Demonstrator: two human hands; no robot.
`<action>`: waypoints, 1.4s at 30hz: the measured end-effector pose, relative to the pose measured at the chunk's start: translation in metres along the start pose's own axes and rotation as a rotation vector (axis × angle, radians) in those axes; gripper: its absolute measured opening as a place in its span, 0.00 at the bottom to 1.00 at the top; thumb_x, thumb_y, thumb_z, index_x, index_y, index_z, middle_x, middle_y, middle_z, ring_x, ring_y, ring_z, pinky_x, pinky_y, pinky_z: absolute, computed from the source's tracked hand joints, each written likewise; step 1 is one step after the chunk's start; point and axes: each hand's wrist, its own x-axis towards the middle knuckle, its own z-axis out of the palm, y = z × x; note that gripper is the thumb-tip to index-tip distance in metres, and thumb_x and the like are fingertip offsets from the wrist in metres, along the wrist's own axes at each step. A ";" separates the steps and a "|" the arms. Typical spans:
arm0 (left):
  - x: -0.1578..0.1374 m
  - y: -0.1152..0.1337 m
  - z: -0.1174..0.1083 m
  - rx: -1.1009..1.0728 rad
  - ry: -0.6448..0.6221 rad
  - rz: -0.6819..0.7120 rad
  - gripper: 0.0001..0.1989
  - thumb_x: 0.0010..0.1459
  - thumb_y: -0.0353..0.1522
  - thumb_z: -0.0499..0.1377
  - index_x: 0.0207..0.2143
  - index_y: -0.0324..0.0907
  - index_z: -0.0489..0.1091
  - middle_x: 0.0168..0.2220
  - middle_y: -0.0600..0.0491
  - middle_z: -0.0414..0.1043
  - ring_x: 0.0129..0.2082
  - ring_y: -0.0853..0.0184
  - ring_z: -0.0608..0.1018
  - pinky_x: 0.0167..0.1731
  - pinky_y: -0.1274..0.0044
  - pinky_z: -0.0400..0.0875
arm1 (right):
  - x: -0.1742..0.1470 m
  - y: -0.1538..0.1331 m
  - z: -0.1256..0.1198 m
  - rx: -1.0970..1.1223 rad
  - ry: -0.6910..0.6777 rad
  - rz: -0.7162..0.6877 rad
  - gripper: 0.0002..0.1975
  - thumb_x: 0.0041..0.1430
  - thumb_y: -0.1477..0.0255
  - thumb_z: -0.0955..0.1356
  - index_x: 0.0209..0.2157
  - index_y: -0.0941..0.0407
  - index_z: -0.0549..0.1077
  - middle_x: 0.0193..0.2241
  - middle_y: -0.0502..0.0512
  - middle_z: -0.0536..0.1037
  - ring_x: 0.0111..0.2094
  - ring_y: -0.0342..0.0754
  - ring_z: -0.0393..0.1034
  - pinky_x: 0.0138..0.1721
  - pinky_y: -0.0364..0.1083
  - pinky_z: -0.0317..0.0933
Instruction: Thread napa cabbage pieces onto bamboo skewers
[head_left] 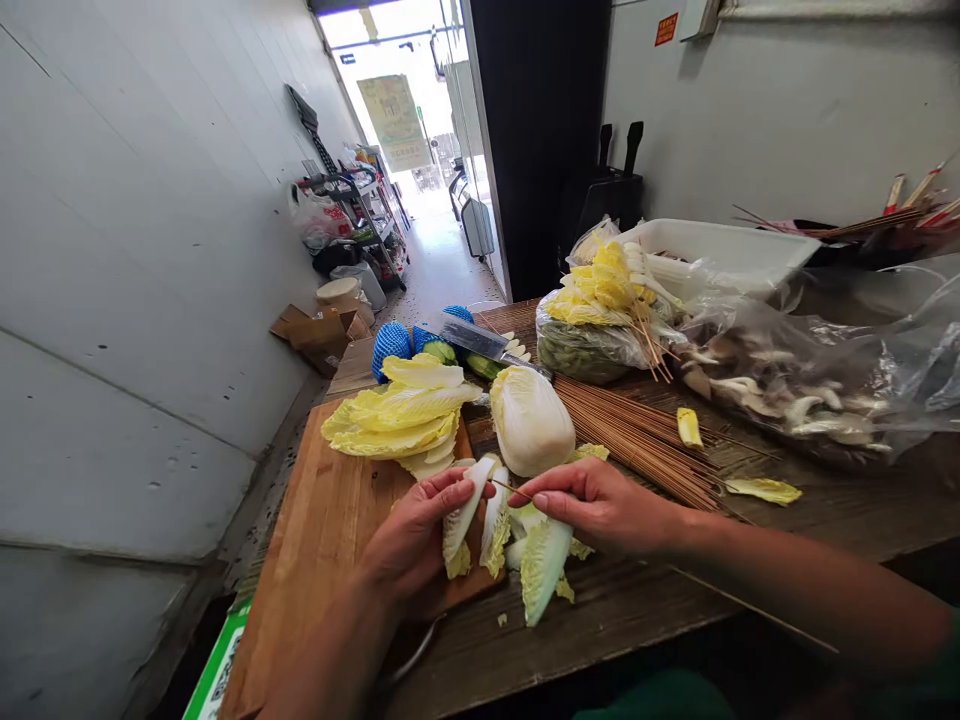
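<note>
Between the thumb and fingers of my left hand (pixel 420 525) is a strip of napa cabbage leaf (pixel 463 515), white at the rib and yellow at the frill. My right hand (pixel 592 505) pinches a thin bamboo skewer (pixel 754 607); its front end meets the top of the leaf strip, and its long tail runs back under my forearm. Whether the tip has pierced the leaf is hidden by my fingers. More cut leaf pieces (pixel 545 568) lie just below my right hand. A pale cabbage head (pixel 531 420) sits right behind both hands.
A pile of yellow leaves (pixel 397 410) lies on the wooden cutting board (pixel 300 560). Behind it rests a cleaver (pixel 474 335). Many loose skewers (pixel 630 440) spread to the right, near a bag of mushrooms (pixel 795 400), skewered leaves (pixel 604 285) and a white tub (pixel 720 250).
</note>
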 end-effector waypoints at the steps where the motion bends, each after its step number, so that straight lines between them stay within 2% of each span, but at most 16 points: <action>1: 0.000 0.000 0.000 0.001 -0.003 -0.001 0.06 0.46 0.27 0.64 0.30 0.35 0.73 0.28 0.50 0.76 0.26 0.71 0.76 0.29 0.81 0.71 | 0.000 0.001 0.000 0.002 0.002 0.000 0.22 0.57 0.60 0.63 0.42 0.63 0.75 0.17 0.45 0.56 0.18 0.37 0.45 0.18 0.39 0.39; 9: -0.001 0.000 0.004 0.034 -0.017 0.017 0.08 0.46 0.28 0.65 0.32 0.36 0.73 0.23 0.52 0.73 0.20 0.73 0.73 0.24 0.81 0.70 | -0.001 0.002 0.000 0.047 -0.027 0.034 0.22 0.56 0.59 0.64 0.41 0.61 0.75 0.18 0.46 0.58 0.19 0.37 0.46 0.18 0.40 0.39; 23: -0.002 -0.006 0.002 0.105 0.002 0.033 0.10 0.45 0.34 0.66 0.25 0.34 0.73 0.18 0.53 0.69 0.15 0.75 0.69 0.17 0.82 0.63 | -0.003 0.003 0.001 0.057 -0.044 0.042 0.21 0.56 0.58 0.64 0.42 0.60 0.75 0.17 0.46 0.58 0.18 0.37 0.45 0.18 0.40 0.39; 32: -0.003 -0.006 0.005 0.161 -0.005 0.032 0.12 0.44 0.36 0.66 0.24 0.34 0.73 0.18 0.52 0.70 0.15 0.74 0.68 0.17 0.81 0.61 | -0.003 0.000 0.002 0.068 -0.038 0.027 0.21 0.56 0.59 0.64 0.42 0.60 0.75 0.18 0.47 0.59 0.19 0.38 0.45 0.19 0.40 0.39; 37: -0.004 -0.009 0.003 0.196 0.069 0.060 0.09 0.44 0.34 0.66 0.23 0.35 0.74 0.19 0.52 0.70 0.16 0.74 0.68 0.18 0.81 0.60 | -0.004 -0.001 0.001 0.038 -0.055 0.014 0.21 0.57 0.60 0.63 0.43 0.60 0.75 0.19 0.47 0.58 0.19 0.38 0.45 0.19 0.40 0.39; 42: -0.005 -0.010 0.005 0.181 0.079 0.052 0.08 0.44 0.33 0.66 0.22 0.36 0.74 0.19 0.53 0.70 0.17 0.74 0.68 0.18 0.81 0.60 | -0.006 -0.002 0.002 0.023 -0.049 0.013 0.20 0.57 0.60 0.63 0.43 0.58 0.76 0.19 0.47 0.61 0.20 0.38 0.46 0.20 0.40 0.41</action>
